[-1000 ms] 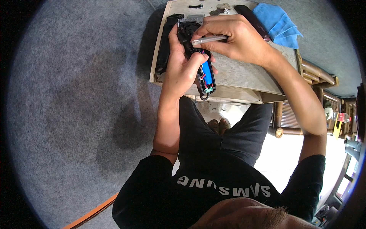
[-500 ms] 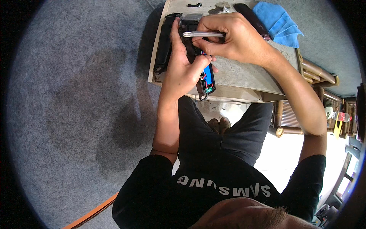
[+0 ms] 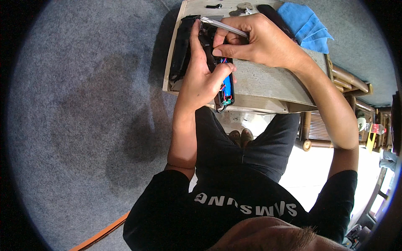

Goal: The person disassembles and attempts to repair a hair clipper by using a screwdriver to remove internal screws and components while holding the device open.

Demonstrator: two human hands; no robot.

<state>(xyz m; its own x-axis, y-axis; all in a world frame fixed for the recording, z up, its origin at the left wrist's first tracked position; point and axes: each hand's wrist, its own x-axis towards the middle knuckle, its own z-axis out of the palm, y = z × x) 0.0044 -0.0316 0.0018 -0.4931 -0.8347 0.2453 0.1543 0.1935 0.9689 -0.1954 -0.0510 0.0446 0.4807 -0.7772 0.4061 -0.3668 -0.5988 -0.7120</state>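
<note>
My left hand [image 3: 203,81] is wrapped around an opened black electronic device [image 3: 231,98], whose near end juts past the table's front edge. Inside its long shell lie a blue battery [image 3: 227,85], red and dark wires and a small green circuit board [image 3: 227,101]. My right hand [image 3: 266,42] keeps a silver screwdriver [image 3: 226,27] across its fingers, the tip pointing left and away from the device. Its thumb and forefinger touch the device's upper part; what they pinch is too small to make out. My fingers hide much of the device's middle.
A black case-like piece [image 3: 181,52] lies along the left edge of the pale wooden table [image 3: 272,83]. Towards the back are a small black part [image 3: 214,6], a small white piece [image 3: 248,11], a long dark object [image 3: 272,14] and a blue cloth [image 3: 303,29]. Bamboo furniture [image 3: 307,129] stands right.
The screwdriver has swung in my right hand, its tip now higher and slanting up-left. The right fingers have shifted on the device, and its near end has moved slightly up and left.
</note>
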